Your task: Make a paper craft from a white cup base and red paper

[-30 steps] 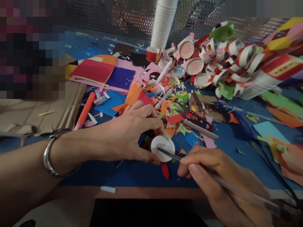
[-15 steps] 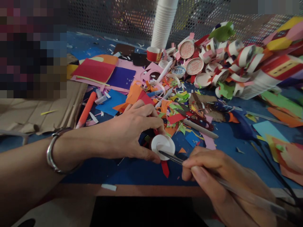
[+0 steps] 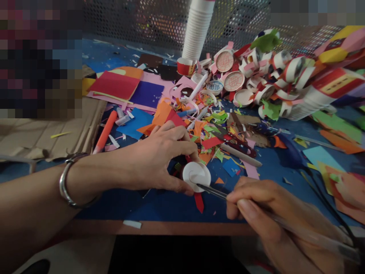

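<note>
Pen tip pulled back toward the near right edge of the small white round paper-cup base versus 1.0 s ago, when it sat nearer the disc's middle; right hand slid right and slightly down with it. Disc itself unmoved, left hand unmoved. Reads as a stroke drawn outward across the disc, likely marking or scoring in progress, not finished.

White disc lying on the blue table surface, near the front edge, a red paper strip poking out beneath. Left hand pinching disc, thumb at near-left rim, index at far rim, narrow grip holding it steady. Silver bangle on that wrist. Right hand closed tight around thin clear-barrelled pen, fingers wrapped near the tip end.

Beyond: scatter of coloured paper scraps, red-handled scissors, orange marker, flat red and purple paper sheets, brown cardboard at left. Far right, heap of cut decorated paper cups; tall stack of white paper cups against a perforated metal mesh wall. Black cable trailing at right.
</note>
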Motion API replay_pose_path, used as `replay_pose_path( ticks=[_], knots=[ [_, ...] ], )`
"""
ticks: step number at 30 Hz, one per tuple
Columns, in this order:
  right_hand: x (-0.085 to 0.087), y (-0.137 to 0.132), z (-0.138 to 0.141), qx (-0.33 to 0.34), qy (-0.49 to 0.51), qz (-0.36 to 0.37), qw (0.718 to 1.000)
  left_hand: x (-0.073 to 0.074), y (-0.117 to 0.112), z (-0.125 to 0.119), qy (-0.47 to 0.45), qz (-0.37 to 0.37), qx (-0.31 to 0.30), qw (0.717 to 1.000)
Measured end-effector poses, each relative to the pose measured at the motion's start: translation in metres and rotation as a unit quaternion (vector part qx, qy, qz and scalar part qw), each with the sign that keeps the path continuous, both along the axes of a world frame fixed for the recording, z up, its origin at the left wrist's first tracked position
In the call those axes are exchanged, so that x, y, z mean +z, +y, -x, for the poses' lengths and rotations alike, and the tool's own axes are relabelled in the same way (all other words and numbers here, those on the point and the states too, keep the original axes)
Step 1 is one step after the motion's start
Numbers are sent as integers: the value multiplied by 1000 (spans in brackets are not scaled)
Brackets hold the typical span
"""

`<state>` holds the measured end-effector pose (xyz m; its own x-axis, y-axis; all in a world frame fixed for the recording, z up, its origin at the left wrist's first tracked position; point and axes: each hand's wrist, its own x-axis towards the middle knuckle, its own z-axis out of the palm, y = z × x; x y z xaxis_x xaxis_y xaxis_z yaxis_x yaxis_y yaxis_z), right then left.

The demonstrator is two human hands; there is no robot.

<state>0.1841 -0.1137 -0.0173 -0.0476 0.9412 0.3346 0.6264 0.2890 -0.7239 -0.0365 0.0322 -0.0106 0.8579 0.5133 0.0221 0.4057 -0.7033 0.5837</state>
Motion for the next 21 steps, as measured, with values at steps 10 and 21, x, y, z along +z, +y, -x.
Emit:
replay_pose_path(
  ticks=[10,21],
  knots=[
    [-3,-2,6,-46,20,-12,999,-2,-1,0,-1,2,4,1000],
    [-2,-1,7,-67,5,-39,997,0,-1,0,8,5,4,1000]
  ],
)
